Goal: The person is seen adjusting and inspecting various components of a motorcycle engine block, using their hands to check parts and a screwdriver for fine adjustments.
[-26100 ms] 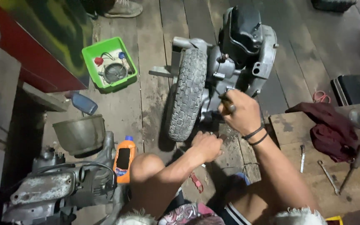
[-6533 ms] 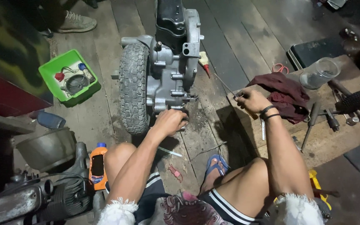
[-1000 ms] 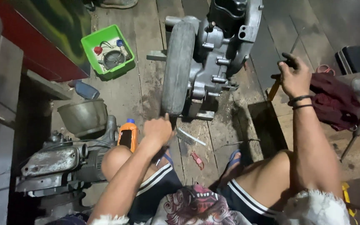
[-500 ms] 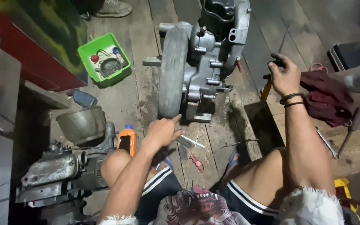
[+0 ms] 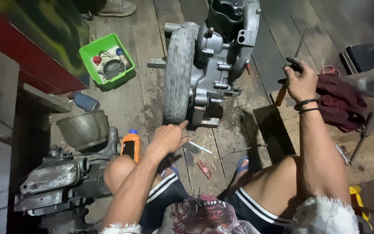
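A grey engine block with a small tyred wheel (image 5: 182,69) lies on the wooden plank floor ahead of me. My left hand (image 5: 168,137) hovers low over the floor just below the tyre, fingers apart and pointing up at it, holding nothing. A thin metal rod (image 5: 200,147) and a small red clip (image 5: 203,169) lie on the floor right of that hand. My right hand (image 5: 300,81) is raised at the right, shut on a dark-handled tool (image 5: 297,50) whose thin shaft points away from me. A black band circles that wrist.
A green tray (image 5: 107,60) of small parts sits at the upper left. A metal bowl (image 5: 83,128), an orange bottle (image 5: 130,145) and a rusty engine (image 5: 61,177) stand at my left. A maroon rag (image 5: 340,102) and loose tools lie on a low wooden board at right. Someone's shoe (image 5: 117,7) is at the top.
My left hand has slid up toward the tyre and spread its fingers. My right hand has kept the tool raised, shifting slightly as the view moved.
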